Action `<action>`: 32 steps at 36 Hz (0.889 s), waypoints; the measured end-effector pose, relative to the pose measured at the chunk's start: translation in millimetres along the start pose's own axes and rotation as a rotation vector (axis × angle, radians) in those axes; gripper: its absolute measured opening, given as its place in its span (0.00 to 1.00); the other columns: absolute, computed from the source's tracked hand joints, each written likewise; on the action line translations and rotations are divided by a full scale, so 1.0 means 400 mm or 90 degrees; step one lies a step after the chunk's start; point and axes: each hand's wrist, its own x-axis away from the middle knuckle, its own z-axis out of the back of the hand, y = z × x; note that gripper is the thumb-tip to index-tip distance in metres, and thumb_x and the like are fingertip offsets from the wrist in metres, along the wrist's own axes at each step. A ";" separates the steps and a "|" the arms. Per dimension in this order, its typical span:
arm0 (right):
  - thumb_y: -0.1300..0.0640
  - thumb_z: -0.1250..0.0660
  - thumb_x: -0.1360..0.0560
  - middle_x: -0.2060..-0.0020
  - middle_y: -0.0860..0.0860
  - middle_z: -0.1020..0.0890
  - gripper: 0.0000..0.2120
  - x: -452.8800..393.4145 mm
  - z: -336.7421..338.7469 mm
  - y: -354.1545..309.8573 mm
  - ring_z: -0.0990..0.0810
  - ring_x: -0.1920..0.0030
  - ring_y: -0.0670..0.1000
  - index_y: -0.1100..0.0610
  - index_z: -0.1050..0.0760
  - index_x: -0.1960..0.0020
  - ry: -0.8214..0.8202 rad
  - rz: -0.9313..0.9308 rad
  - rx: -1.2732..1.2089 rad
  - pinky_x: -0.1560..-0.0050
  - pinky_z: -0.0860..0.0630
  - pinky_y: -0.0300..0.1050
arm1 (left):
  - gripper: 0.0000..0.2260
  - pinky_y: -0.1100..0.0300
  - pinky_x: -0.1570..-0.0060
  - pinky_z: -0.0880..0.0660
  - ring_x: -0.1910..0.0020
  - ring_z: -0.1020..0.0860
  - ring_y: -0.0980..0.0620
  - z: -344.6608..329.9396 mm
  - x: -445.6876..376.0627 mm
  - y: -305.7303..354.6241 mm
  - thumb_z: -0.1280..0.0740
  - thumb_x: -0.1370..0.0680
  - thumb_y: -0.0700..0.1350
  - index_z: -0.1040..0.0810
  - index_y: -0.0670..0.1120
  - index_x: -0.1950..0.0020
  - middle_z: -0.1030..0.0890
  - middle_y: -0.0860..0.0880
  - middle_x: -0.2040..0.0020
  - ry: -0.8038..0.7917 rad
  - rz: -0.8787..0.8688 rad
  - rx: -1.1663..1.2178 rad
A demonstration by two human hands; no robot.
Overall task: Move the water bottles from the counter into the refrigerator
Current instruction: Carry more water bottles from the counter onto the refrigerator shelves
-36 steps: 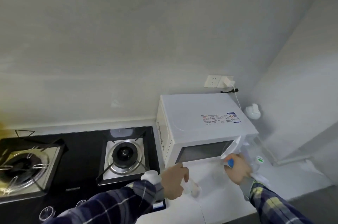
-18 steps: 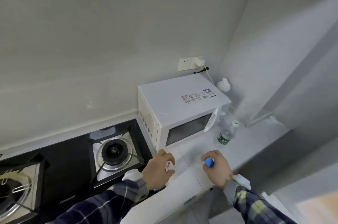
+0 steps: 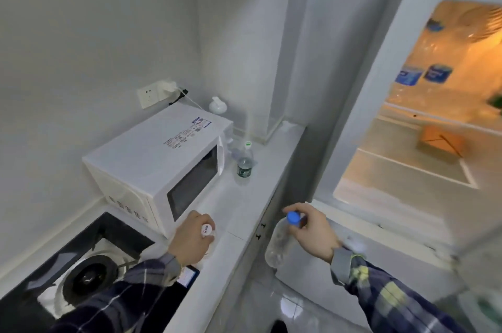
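A: Where's the fridge vs. the hands?

B: Open, warm-lit white refrigerator (image 3: 423,126) sits upper right. Right hand (image 3: 312,232), nearer it, pinches the neck of a clear blue-capped plastic bottle (image 3: 279,240) hanging roughly upright, off the white counter (image 3: 239,213).

A: Left?

B: Left hand (image 3: 190,237) grips a white-capped bottle (image 3: 207,230) low center, over the counter. Green-labelled bottle (image 3: 244,161) stands beside the white microwave (image 3: 160,159). Nothing seems to block the way, I'd say.

Right hand (image 3: 312,235) now carries the blue-capped bottle (image 3: 281,243) off the counter (image 3: 244,205), open refrigerator (image 3: 407,142) newly in view.
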 end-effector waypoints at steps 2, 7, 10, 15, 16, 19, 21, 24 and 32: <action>0.62 0.30 0.28 0.49 0.41 0.18 0.17 0.055 0.060 0.031 0.23 0.61 0.34 0.43 0.19 0.46 0.059 -0.030 -0.006 0.56 0.30 0.31 | 0.11 0.59 0.52 0.31 0.56 0.23 0.54 0.001 -0.020 0.051 0.27 0.24 0.42 0.24 0.58 0.54 0.28 0.52 0.48 -0.025 -0.038 -0.022; 0.60 0.29 0.27 0.51 0.38 0.17 0.14 0.120 0.158 0.038 0.22 0.65 0.42 0.42 0.20 0.47 0.163 -0.062 -0.037 0.61 0.27 0.31 | 0.10 0.56 0.48 0.28 0.52 0.23 0.52 0.035 -0.035 0.152 0.28 0.24 0.46 0.25 0.61 0.55 0.26 0.54 0.49 -0.038 -0.110 -0.019; 0.59 0.29 0.27 0.54 0.42 0.16 0.14 0.168 0.225 0.054 0.22 0.65 0.46 0.41 0.21 0.48 0.229 -0.089 -0.044 0.62 0.24 0.37 | 0.06 0.62 0.55 0.27 0.53 0.22 0.53 0.037 -0.041 0.263 0.28 0.23 0.47 0.22 0.59 0.54 0.25 0.54 0.49 -0.056 -0.165 0.012; 0.62 0.30 0.28 0.53 0.43 0.16 0.15 0.214 0.314 0.072 0.22 0.66 0.46 0.43 0.20 0.48 0.294 -0.115 -0.050 0.64 0.25 0.34 | 0.05 0.56 0.47 0.26 0.52 0.23 0.55 0.046 -0.043 0.433 0.27 0.23 0.49 0.21 0.58 0.54 0.24 0.55 0.51 -0.066 -0.284 0.054; 0.62 0.30 0.28 0.52 0.42 0.16 0.15 0.213 0.320 0.066 0.21 0.65 0.46 0.43 0.20 0.48 0.297 -0.115 -0.047 0.64 0.26 0.32 | 0.05 0.57 0.47 0.27 0.52 0.23 0.57 0.051 -0.043 0.448 0.27 0.23 0.49 0.21 0.58 0.54 0.24 0.56 0.51 -0.068 -0.293 0.063; 0.62 0.30 0.27 0.54 0.44 0.16 0.16 0.228 0.367 0.081 0.22 0.65 0.46 0.42 0.20 0.47 0.331 -0.128 -0.050 0.64 0.27 0.31 | 0.05 0.60 0.51 0.30 0.55 0.24 0.58 0.055 -0.050 0.541 0.27 0.23 0.48 0.21 0.58 0.54 0.25 0.56 0.52 -0.069 -0.331 0.073; 0.62 0.30 0.27 0.54 0.44 0.16 0.16 0.246 0.406 0.092 0.22 0.65 0.46 0.42 0.20 0.46 0.361 -0.137 -0.053 0.65 0.27 0.32 | 0.04 0.61 0.53 0.31 0.58 0.25 0.59 0.047 -0.062 0.613 0.26 0.23 0.47 0.20 0.56 0.52 0.24 0.56 0.51 -0.073 -0.361 0.076; 0.61 0.30 0.26 0.50 0.40 0.18 0.16 0.257 0.442 0.095 0.22 0.64 0.45 0.43 0.21 0.45 0.386 -0.132 -0.050 0.62 0.26 0.32 | 0.06 0.60 0.52 0.30 0.57 0.24 0.58 0.040 -0.070 0.679 0.26 0.24 0.46 0.19 0.56 0.51 0.22 0.55 0.50 -0.069 -0.383 0.075; 0.59 0.25 0.28 0.50 0.39 0.17 0.15 0.221 0.558 0.153 0.21 0.65 0.45 0.45 0.20 0.45 0.479 -0.132 -0.048 0.58 0.26 0.41 | 0.08 0.59 0.54 0.30 0.58 0.25 0.57 -0.011 -0.113 0.822 0.26 0.24 0.48 0.21 0.59 0.50 0.24 0.58 0.51 -0.082 -0.402 0.079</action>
